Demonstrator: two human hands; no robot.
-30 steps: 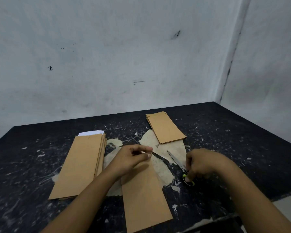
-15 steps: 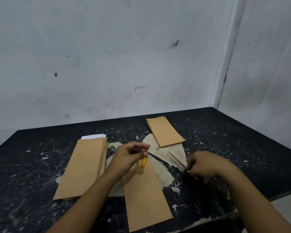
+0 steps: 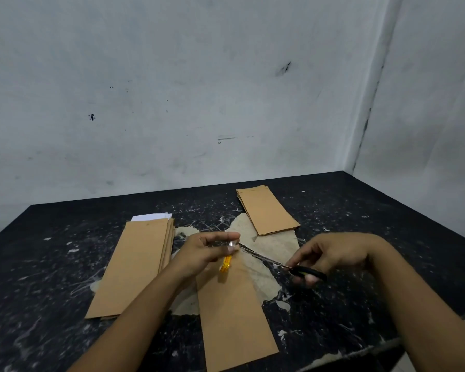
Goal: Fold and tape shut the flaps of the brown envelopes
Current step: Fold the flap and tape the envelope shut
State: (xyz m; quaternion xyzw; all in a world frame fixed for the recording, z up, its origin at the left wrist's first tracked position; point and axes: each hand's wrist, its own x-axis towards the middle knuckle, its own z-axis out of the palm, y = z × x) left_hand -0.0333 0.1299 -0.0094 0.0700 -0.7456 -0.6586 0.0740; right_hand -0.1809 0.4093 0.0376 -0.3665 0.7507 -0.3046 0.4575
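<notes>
One brown envelope (image 3: 234, 312) lies lengthwise in front of me on the black table (image 3: 38, 277). Above its far end my left hand (image 3: 207, 251) pinches a small yellow tape roll (image 3: 226, 263) and a strip of clear tape between thumb and fingers. My right hand (image 3: 330, 256) grips black-handled scissors (image 3: 304, 272), lifted off the table, their blades pointing left toward the tape at my left fingertips. A stack of brown envelopes (image 3: 137, 264) lies to the left. A smaller stack of envelopes (image 3: 266, 210) lies at the back right.
White paper sheets (image 3: 151, 217) stick out from under the far end of the left stack. The table's black surface is peeled to a pale patch (image 3: 269, 261) under the work area. A grey wall stands behind the table, with a corner at the right.
My right hand has picked the scissors up off the table and brought the blades toward my left hand. My left hand has lifted the yellow tape roll off the envelope.
</notes>
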